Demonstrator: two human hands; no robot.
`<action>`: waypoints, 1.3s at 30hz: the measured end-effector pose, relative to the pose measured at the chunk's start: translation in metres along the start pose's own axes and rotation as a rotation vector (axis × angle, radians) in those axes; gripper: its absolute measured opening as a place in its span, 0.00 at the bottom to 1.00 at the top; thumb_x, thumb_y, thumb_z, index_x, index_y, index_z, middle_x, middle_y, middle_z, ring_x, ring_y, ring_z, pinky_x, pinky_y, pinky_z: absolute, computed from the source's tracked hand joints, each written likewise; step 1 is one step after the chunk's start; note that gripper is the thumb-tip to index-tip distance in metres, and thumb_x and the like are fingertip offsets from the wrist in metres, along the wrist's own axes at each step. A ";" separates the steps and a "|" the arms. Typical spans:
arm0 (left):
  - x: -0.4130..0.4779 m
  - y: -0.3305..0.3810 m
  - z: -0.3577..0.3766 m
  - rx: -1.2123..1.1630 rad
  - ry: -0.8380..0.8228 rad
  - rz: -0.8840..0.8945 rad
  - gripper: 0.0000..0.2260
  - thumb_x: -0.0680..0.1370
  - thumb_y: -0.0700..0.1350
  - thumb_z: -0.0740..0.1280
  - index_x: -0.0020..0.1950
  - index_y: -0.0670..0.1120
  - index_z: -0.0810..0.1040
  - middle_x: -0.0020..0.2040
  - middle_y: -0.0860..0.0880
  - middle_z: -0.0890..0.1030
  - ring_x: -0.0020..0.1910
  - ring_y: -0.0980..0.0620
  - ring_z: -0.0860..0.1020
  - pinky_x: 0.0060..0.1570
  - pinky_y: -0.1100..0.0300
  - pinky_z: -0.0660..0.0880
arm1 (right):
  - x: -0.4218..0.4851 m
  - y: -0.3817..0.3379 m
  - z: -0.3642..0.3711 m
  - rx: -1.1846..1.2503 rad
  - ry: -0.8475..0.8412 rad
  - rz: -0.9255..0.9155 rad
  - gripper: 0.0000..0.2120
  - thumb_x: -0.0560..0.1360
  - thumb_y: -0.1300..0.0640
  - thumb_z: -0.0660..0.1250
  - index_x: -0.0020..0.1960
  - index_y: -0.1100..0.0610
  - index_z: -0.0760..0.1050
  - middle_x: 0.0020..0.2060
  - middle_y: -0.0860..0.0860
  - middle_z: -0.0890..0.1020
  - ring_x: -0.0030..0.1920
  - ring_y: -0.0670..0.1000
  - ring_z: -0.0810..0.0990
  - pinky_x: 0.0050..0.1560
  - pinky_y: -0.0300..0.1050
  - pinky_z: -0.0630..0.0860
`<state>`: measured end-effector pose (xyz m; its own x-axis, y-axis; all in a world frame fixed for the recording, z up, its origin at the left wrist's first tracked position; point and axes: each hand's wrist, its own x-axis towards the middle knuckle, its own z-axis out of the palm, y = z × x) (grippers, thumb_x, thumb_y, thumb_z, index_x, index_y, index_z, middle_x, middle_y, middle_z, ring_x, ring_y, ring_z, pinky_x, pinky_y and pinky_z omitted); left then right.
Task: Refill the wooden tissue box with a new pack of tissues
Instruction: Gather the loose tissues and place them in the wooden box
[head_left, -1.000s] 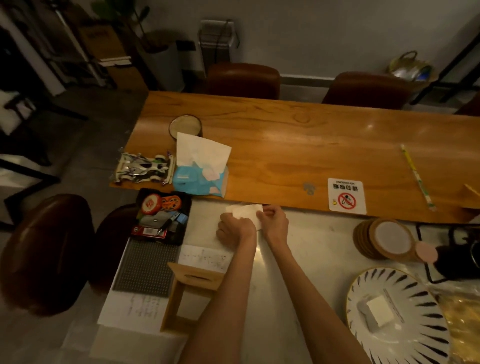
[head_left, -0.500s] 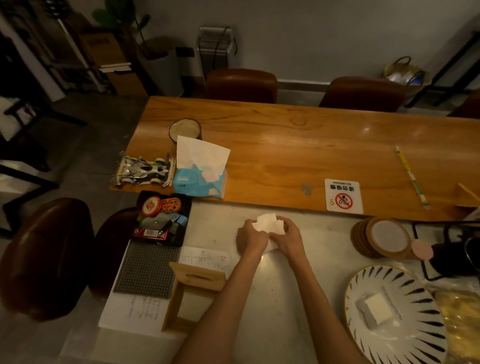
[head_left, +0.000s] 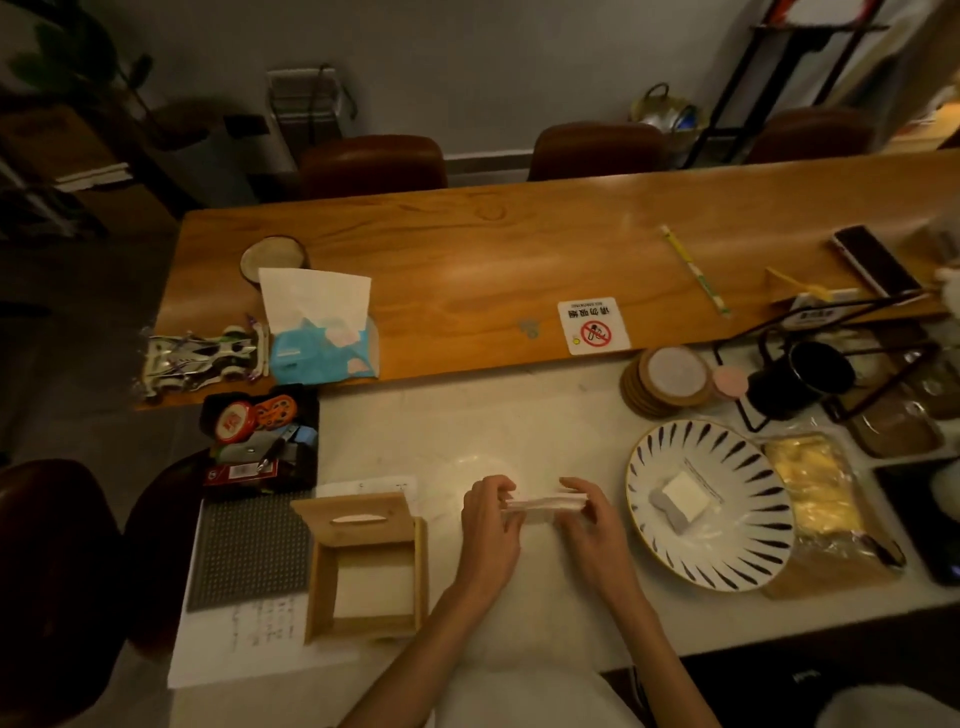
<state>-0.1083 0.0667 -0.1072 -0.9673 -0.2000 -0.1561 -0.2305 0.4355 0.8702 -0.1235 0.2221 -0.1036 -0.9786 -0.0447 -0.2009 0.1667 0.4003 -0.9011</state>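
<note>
White folded tissues pinched between both hands, left hand, right hand, wooden tissue box open just left

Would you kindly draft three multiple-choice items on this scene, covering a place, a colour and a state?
1. Where is the blue tissue pack?
A. on the wooden table beside the toy car
B. inside the wooden tissue box
C. on the striped plate

2. What colour are the plate's stripes?
A. red
B. black
C. green

3. How is the wooden tissue box?
A. lid closed
B. lid raised
C. upside down

Answers:
1 A, the pack lies next to the toy car.
2 B, black dashes ring the white plate.
3 B, the slotted lid stands up, showing the interior.
</note>
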 end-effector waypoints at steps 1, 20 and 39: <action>-0.005 -0.008 0.002 -0.001 -0.030 0.019 0.17 0.75 0.35 0.67 0.58 0.52 0.70 0.54 0.57 0.72 0.57 0.52 0.71 0.58 0.61 0.69 | -0.005 0.004 0.001 0.008 0.008 0.010 0.21 0.77 0.63 0.66 0.66 0.45 0.71 0.58 0.45 0.78 0.59 0.41 0.77 0.62 0.44 0.75; -0.001 -0.018 0.000 -0.113 -0.146 0.043 0.16 0.82 0.39 0.59 0.69 0.50 0.66 0.69 0.51 0.70 0.67 0.59 0.67 0.66 0.73 0.61 | -0.018 0.002 0.019 0.154 -0.073 0.078 0.43 0.76 0.72 0.63 0.78 0.44 0.45 0.73 0.34 0.54 0.68 0.26 0.62 0.63 0.25 0.65; 0.003 -0.019 -0.009 -0.031 -0.226 0.097 0.18 0.82 0.42 0.59 0.72 0.53 0.67 0.72 0.55 0.69 0.71 0.59 0.67 0.71 0.64 0.62 | -0.010 0.011 0.022 -0.671 -0.004 -0.252 0.40 0.76 0.61 0.65 0.80 0.54 0.44 0.79 0.54 0.38 0.77 0.56 0.33 0.76 0.52 0.46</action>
<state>-0.1058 0.0497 -0.1199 -0.9848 0.0443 -0.1682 -0.1349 0.4156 0.8995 -0.1090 0.2072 -0.1201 -0.9769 -0.2125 -0.0207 -0.1754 0.8540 -0.4899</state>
